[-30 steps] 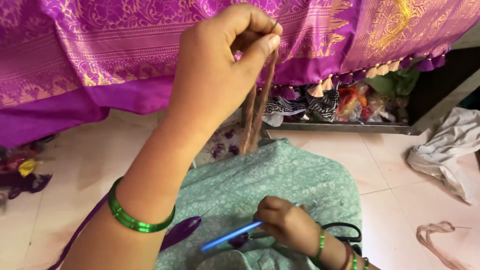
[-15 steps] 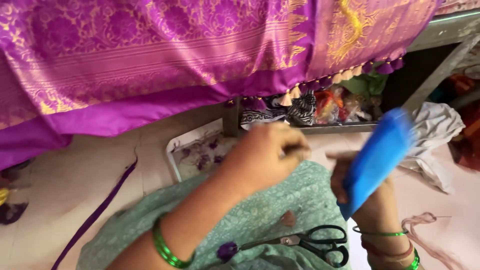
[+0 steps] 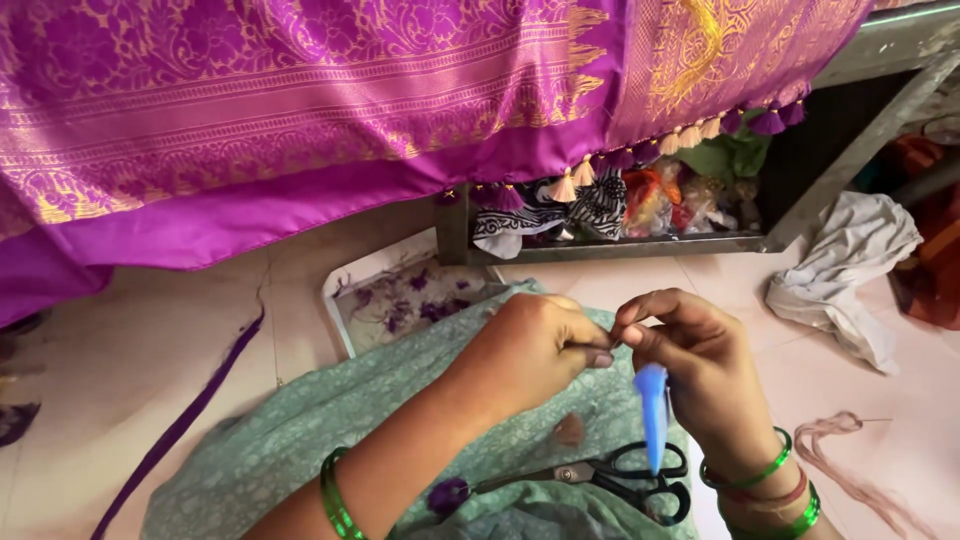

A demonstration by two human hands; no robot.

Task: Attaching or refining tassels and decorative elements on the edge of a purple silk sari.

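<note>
**Two hands meet over the green lap cloth**

The left hand (image 3: 535, 350) and the right hand (image 3: 700, 365) come together above the green patterned cloth (image 3: 300, 440) on the person's lap. The fingertips of both hands touch. The left fingers (image 3: 590, 352) are pressed together and pinch something thin; it is too small to tell what it is. The right fingers (image 3: 640, 335) are also closed in a pinch, and a blue tool (image 3: 652, 410) hangs down from this hand, blurred. Both wrists wear green bangles (image 3: 335, 495).

Black-handled scissors (image 3: 620, 475) lie on the green cloth just below the right hand, with a small purple tassel (image 3: 448, 493) beside their tip. On the floor behind the hands lies a white tray (image 3: 345, 300) with purple thread scraps. A purple and gold saree (image 3: 300, 110) hangs across the top, its edge carrying tassels. A grey cloth (image 3: 840, 270) lies on the floor at the right.
</note>
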